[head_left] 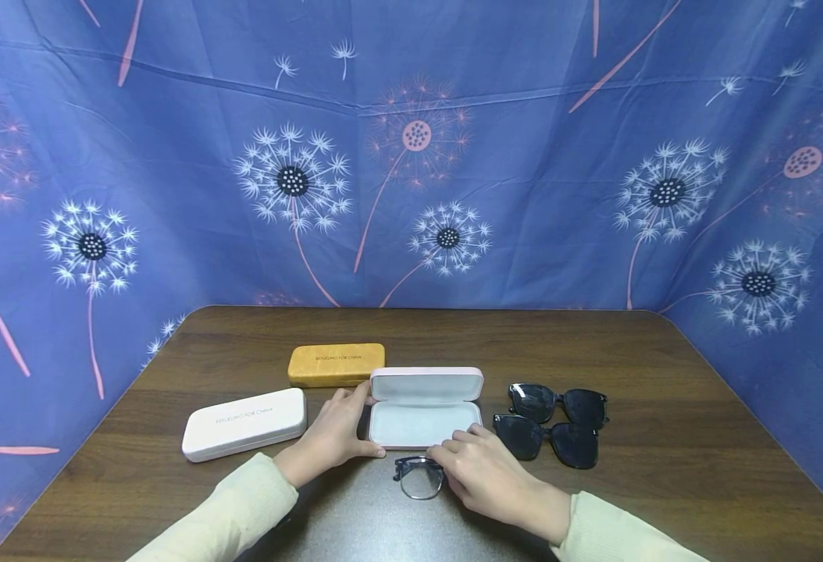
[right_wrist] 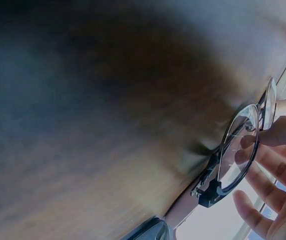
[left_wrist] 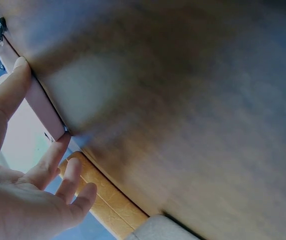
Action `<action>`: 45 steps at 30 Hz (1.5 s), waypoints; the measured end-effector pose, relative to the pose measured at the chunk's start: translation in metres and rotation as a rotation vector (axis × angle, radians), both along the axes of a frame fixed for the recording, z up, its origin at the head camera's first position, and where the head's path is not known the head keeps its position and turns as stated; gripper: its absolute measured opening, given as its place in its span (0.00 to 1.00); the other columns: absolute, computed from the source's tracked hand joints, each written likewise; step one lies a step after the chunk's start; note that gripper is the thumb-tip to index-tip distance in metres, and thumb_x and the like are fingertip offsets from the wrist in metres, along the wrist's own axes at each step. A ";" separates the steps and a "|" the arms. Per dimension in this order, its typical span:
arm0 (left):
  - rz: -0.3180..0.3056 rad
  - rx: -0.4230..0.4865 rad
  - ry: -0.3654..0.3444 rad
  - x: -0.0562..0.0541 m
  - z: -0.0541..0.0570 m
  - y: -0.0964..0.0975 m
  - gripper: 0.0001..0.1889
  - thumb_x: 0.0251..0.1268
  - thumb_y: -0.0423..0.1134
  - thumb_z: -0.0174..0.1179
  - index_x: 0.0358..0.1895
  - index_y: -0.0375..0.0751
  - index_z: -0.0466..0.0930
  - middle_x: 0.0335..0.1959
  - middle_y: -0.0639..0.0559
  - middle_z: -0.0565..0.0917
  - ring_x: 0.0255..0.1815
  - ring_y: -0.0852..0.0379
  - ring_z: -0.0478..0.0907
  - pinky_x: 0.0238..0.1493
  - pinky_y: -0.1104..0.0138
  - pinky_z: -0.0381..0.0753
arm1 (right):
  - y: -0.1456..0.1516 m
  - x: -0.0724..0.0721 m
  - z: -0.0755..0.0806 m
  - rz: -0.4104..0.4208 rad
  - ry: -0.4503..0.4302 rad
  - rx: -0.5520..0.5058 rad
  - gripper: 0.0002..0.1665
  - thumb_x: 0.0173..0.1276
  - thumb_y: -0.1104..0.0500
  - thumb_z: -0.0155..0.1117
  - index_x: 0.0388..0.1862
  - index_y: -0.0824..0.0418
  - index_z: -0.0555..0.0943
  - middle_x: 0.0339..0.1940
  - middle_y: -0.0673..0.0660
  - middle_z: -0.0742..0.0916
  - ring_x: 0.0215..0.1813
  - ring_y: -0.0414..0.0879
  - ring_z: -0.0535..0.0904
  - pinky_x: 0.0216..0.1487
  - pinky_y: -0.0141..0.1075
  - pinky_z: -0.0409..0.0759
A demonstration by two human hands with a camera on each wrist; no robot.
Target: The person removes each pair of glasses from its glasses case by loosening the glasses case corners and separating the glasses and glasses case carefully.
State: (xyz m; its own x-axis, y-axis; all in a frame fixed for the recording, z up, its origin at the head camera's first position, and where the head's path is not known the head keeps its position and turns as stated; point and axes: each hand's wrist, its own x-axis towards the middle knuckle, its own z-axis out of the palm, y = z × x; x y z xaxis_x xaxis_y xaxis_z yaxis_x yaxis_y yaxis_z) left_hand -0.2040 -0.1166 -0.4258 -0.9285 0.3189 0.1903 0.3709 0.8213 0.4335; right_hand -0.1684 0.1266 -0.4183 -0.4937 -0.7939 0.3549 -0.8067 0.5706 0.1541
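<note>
A pale pink glasses case (head_left: 411,425) lies open in the middle of the table, its lid raised at the back and its light lining showing. My left hand (head_left: 337,429) holds the case at its left end, thumb at the front edge and fingers along the side. In the left wrist view the thumb (left_wrist: 17,82) presses the case's pink edge (left_wrist: 45,112). Just in front of the case, my right hand (head_left: 478,476) pinches a pair of clear eyeglasses (head_left: 420,478) with dark upper rims. The right wrist view shows thumb and fingertips near the bridge; one lens is partly hidden.
Left of the case lie a white glasses case (head_left: 246,425), closed, and behind it a closed yellow-brown one (head_left: 336,365). Two pairs of black sunglasses (head_left: 559,406) lie to the right, one before the other. A blue patterned cloth (head_left: 524,195) hangs behind the wooden table (head_left: 664,468).
</note>
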 end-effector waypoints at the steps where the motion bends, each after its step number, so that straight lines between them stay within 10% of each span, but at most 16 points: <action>1: 0.000 0.000 -0.001 0.000 0.000 0.000 0.49 0.27 0.49 0.77 0.60 0.37 0.63 0.47 0.51 0.82 0.47 0.50 0.71 0.51 0.51 0.69 | 0.000 0.000 0.000 0.000 -0.001 0.001 0.15 0.48 0.59 0.69 0.37 0.52 0.79 0.26 0.43 0.85 0.28 0.37 0.75 0.30 0.29 0.69; 19: -0.001 0.011 0.005 -0.001 0.001 0.000 0.49 0.27 0.49 0.77 0.60 0.37 0.64 0.47 0.51 0.82 0.47 0.50 0.71 0.51 0.52 0.69 | 0.005 -0.010 0.011 -0.028 0.036 -0.104 0.14 0.51 0.58 0.66 0.39 0.52 0.79 0.27 0.43 0.83 0.30 0.36 0.76 0.34 0.34 0.75; 45: -0.003 -0.002 0.017 -0.005 -0.003 -0.001 0.50 0.26 0.49 0.77 0.60 0.37 0.63 0.46 0.51 0.82 0.46 0.50 0.71 0.49 0.52 0.70 | 0.028 -0.073 0.032 -0.120 0.145 -0.416 0.07 0.56 0.63 0.61 0.35 0.57 0.81 0.29 0.48 0.85 0.28 0.39 0.75 0.28 0.33 0.69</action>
